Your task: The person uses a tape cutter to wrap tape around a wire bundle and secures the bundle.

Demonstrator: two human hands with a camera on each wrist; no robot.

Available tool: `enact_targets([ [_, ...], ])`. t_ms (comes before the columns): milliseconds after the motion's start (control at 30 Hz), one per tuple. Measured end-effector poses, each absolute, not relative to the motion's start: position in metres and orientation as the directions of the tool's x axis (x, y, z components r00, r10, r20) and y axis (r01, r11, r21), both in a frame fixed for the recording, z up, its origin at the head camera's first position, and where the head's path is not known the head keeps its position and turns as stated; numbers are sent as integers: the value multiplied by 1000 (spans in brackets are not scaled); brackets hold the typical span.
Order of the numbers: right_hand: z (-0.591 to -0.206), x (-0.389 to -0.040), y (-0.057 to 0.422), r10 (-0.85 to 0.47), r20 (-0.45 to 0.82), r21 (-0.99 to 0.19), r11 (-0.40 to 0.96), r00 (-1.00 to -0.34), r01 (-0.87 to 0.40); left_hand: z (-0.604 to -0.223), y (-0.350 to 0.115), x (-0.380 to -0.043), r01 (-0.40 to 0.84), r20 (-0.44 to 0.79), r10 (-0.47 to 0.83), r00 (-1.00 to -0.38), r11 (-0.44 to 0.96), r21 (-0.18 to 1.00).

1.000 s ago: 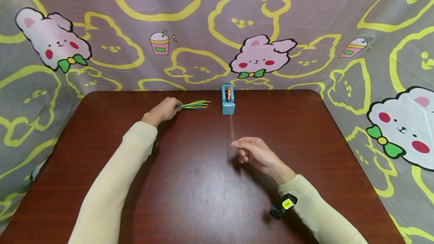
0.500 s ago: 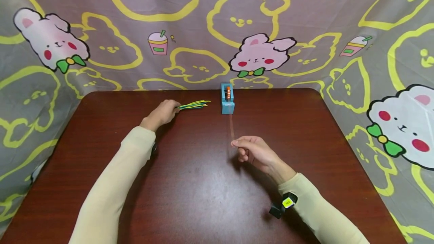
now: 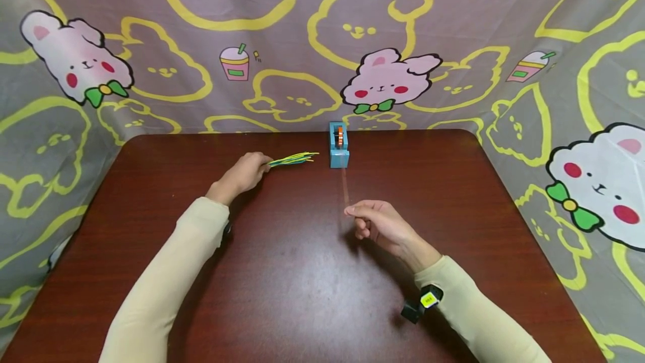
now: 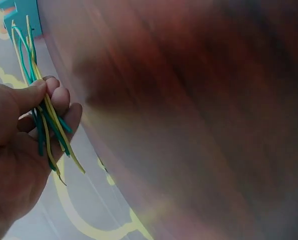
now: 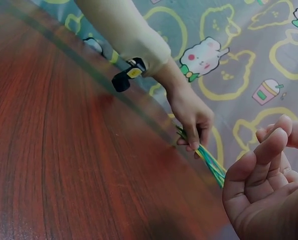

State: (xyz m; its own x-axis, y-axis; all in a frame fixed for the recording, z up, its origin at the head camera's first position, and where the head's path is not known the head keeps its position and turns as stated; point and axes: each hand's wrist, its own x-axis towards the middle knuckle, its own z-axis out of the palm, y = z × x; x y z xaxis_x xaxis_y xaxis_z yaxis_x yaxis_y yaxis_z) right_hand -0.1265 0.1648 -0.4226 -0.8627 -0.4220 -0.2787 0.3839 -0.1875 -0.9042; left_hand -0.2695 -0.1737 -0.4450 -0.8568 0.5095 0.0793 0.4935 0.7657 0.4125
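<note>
Wires [image 3: 293,159], dispenser [image 3: 340,159] apart, table edge [image 3: 282,135] beyond

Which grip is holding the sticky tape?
The right grip: it pinches the tape running from the blue dispenser. The left grip holds the yellow and green strands instead.

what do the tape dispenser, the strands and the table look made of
Tape dispenser: probably hard plastic, smooth; even blue with crisp edges.
Strands: perhaps plastic-coated wire, smooth yellow and green; one seems to end in a thinner tip.
Table: wood or laminate, fairly glossy, by its grain and bright reflection.
</note>
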Motion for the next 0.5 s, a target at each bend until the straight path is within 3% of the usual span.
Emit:
enact_targets([
  [267,-419,-127,166,-406,-279,-907,-185,-870,377,-439,-158,-250,480,63,496,-866,790,381],
  [500,-418,-127,167,-405,-267,-911,-191,-875,367,-437,-146,-236,577,142,571,-809,722,381],
])
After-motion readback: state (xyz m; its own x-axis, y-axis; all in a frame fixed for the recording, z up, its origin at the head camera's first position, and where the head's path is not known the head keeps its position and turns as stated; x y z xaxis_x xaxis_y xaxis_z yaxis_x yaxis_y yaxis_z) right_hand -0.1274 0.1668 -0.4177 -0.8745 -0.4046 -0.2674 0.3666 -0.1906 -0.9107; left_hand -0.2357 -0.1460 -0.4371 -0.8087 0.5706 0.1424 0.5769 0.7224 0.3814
